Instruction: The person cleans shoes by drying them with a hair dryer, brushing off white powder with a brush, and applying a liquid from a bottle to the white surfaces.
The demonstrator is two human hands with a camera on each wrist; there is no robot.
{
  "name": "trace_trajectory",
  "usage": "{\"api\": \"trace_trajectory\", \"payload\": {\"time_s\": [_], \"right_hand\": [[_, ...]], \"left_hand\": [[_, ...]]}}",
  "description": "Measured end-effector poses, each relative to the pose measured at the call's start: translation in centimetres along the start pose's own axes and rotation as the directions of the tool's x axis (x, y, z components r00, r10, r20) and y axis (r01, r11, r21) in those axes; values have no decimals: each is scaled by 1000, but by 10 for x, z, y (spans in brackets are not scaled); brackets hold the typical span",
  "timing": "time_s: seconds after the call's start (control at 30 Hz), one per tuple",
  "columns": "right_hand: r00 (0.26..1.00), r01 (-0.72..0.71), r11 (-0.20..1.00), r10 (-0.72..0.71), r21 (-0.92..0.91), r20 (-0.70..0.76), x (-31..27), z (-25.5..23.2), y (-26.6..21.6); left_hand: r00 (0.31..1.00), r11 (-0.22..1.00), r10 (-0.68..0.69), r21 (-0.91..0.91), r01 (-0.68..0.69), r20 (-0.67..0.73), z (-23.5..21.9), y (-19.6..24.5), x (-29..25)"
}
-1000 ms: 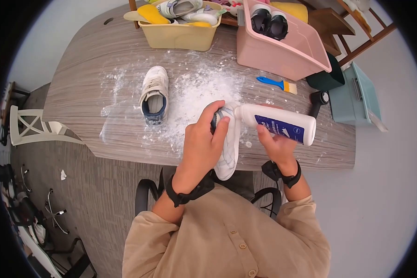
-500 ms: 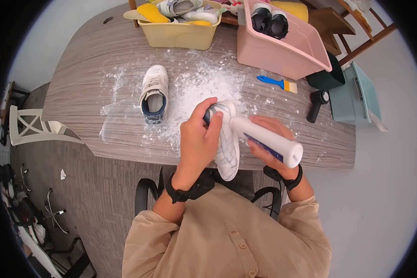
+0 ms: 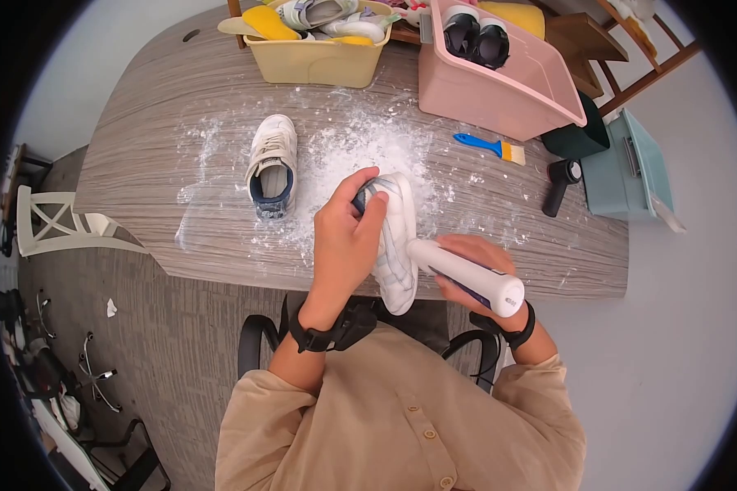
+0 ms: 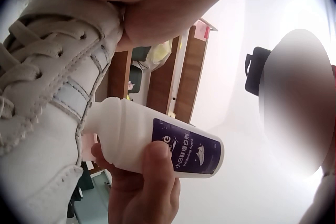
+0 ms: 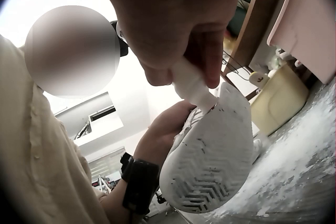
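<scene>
With left hand (image 3: pixel 342 245), gripping probably stiff-soled shoe (image 3: pixel 396 282) by collar above near edge of bench (image 3: pixel 139 172); with right hand (image 3: pixel 490 252), gripping bottle (image 3: pixel 473 275) round barrel, likely feeling light, slippery.

A wood-grain table (image 3: pixel 155 123) is carrying a spread of white powder (image 3: pixel 364 147).
A white shoe (image 3: pixel 275 155) is resting sole-down beside the thickest powder, its toe pointing toward a yellow bin (image 3: pixel 319 67). A pink bin (image 3: pixel 483 102) is standing to the right, with a blue-handled brush (image 3: pixel 487 146) lying just before it and a black tool (image 3: pixel 558 192) lying near the bristles.
</scene>
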State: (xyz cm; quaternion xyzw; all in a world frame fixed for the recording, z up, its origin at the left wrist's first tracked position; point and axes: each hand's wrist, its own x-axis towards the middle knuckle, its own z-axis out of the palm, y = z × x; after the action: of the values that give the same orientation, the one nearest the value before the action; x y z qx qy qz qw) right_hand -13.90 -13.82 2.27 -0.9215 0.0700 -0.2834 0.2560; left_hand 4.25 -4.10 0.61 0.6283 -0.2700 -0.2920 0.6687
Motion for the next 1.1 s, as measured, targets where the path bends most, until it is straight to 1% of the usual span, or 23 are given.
{"api": "trace_trajectory", "payload": {"time_s": [0.07, 0.13, 0.23, 0.27, 0.33, 0.37, 0.43, 0.47, 0.57, 0.6, 0.7, 0.8, 0.9, 0.97, 1.07, 1.1], "right_hand": [[1000, -17, 1000, 17, 25, -2, -2, -1, -1], [1000, -28, 997, 29, 66, -4, -4, -3, -3], [995, -67, 984, 54, 165, 79, -6, -11, -9], [996, -77, 986, 69, 151, 55, -6, -12, -7], [995, -100, 988, 100, 120, 4, -2, -14, 0], [988, -145, 974, 152, 172, -29, 5, -18, 2], [948, -214, 931, 271, 295, -168, 19, -12, 3], [944, -245, 927, 295, 284, -148, 23, -13, 7], [967, -177, 955, 214, 237, -140, 40, -10, 8], [979, -125, 975, 152, 185, -139, 43, -9, 9], [981, -126, 968, 154, 216, -118, 43, -3, 11], [979, -143, 970, 168, 197, -115, 41, -3, 13], [990, -65, 996, 73, 64, -122, 39, -7, 12], [993, -59, 997, 64, 54, -99, 35, -9, 11], [995, -28, 999, 30, 23, -95, 32, -7, 8], [995, -15, 1000, 16, 10, -99, 32, -5, 6]], "left_hand": [[1000, 999, 19, -48, -19, -10, 3, -5, 0], [1000, 999, 11, -31, -10, 20, 3, -4, 0], [999, 999, -11, 37, 10, 39, 0, 0, 0], [999, 998, -20, 66, 17, 40, -1, 2, 0], [999, 999, -15, 48, 14, 31, 1, 4, -1], [999, 999, -14, 38, 13, 32, 5, 4, -2], [999, 1000, 17, 5, -17, 32, 11, -1, -3], [999, 999, 32, -9, -32, 26, 12, -3, -4], [999, 999, 42, 25, -42, 21, 8, 0, -6], [999, 998, 44, 33, -44, 18, 7, 1, -7], [999, 998, 50, 36, -50, 10, 4, 1, -7], [999, 999, 47, 2, -47, 6, 6, -5, -7], [999, 999, 40, -22, -40, 2, 9, -7, -7], [999, 999, 48, -25, -48, 3, 10, -10, -6], [1000, 996, -1, 94, 1, 3, 4, 4, -4], [1000, 998, 4, 62, -4, -1, 4, 3, -4]]}}
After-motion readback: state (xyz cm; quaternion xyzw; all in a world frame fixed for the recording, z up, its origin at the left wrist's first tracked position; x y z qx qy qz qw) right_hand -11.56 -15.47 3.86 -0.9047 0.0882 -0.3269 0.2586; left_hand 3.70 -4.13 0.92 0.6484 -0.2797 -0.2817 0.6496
